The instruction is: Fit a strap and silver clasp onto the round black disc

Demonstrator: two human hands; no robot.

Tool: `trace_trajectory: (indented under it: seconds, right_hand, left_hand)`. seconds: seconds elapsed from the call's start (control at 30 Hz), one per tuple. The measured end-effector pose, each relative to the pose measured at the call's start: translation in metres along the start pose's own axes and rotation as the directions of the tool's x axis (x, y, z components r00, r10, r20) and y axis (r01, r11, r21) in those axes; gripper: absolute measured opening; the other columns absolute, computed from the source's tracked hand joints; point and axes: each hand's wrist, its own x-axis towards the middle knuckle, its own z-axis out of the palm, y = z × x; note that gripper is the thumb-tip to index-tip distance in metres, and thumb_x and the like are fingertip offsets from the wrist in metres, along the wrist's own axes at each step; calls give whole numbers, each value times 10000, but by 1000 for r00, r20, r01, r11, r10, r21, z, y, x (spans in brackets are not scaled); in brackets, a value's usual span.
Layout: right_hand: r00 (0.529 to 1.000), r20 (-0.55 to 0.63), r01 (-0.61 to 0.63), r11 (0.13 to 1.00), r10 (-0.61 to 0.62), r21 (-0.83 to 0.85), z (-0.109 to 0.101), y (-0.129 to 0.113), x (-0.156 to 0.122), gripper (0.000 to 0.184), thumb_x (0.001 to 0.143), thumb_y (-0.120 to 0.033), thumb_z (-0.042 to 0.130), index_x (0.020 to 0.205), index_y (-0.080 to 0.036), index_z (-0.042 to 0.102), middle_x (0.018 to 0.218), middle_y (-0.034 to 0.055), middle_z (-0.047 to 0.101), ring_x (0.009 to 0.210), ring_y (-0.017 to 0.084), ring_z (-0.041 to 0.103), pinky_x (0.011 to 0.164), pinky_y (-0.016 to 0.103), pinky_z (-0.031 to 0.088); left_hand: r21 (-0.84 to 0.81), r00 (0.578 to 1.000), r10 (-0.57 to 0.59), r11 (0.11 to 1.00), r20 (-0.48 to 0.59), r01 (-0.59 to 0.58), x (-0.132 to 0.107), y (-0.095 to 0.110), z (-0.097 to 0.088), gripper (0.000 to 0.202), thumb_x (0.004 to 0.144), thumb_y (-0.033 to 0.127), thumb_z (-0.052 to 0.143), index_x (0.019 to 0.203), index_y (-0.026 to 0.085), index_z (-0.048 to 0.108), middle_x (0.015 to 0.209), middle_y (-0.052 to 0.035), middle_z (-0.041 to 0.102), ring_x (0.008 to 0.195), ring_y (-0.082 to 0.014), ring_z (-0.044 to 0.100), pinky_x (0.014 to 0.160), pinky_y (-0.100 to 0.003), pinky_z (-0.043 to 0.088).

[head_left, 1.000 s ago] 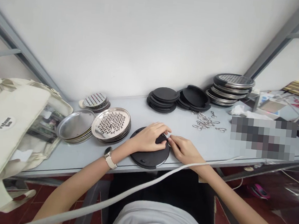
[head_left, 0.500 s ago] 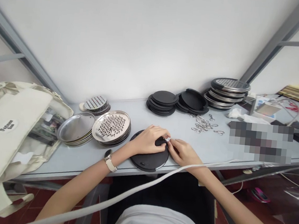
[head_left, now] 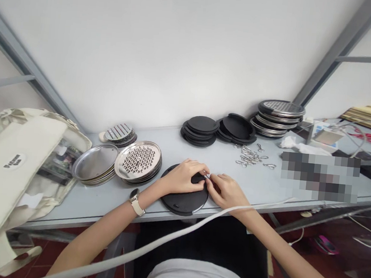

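Note:
A black round plastic disc (head_left: 184,202) lies near the table's front edge. My left hand (head_left: 185,176) rests over it, with thumb and fingers closed at its far right rim. At that same rim my right hand (head_left: 226,190) is in a pinch, and its fingertips almost touch those of the left. A small metal clip (head_left: 206,176) shows only as a sliver between the fingertips; most of it is hidden. Loose metal clips (head_left: 251,157) lie scattered behind the right hand. Left of the disc stands a stack of round metal grater plates (head_left: 139,161).
Plain metal discs (head_left: 94,161) and smaller grater plates (head_left: 118,132) stand at the left, beside a cream bag (head_left: 15,170). Black round holders (head_left: 203,124) and assembled graters (head_left: 282,108) are piled behind. A white cable (head_left: 169,242) crosses before my arms.
The view has shifted slightly. Both hands stay at the disc's rim; the silvery bit between the fingertips shows less than before.

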Motion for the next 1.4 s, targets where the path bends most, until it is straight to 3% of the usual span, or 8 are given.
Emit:
trace_trajectory:
  seconds: [0.4,0.8,1.4]
  right_hand:
    - [999,18,33,998,-32,-45,3,3,-1,163,869,-180,400,810,-157,551,650,42,546,638,180,505,630,280,363]
    - [999,34,44,998,-43,-52,5,5,0,219,887,-172,368,907,-133,583,658,43,532,654,186,500,646,283,362]
    - [998,38,53,998,-52,-15,3,5,1,265,925,-215,360,804,-145,586,630,42,524,626,177,502,636,287,382]
  left_hand:
    - [33,1000,15,999,-6,-15,-1,1,0,194,792,160,544,983,189,544,957,-26,607,933,-169,565,899,-305,410]
    - [0,1000,1,1000,-11,-1,-2,-1,0,196,786,165,550,980,193,558,967,-18,639,932,-167,589,911,-312,395]
    - [-31,1000,24,999,8,-24,-2,0,-1,190,797,145,545,982,185,560,977,-21,630,935,-158,581,896,-287,416]
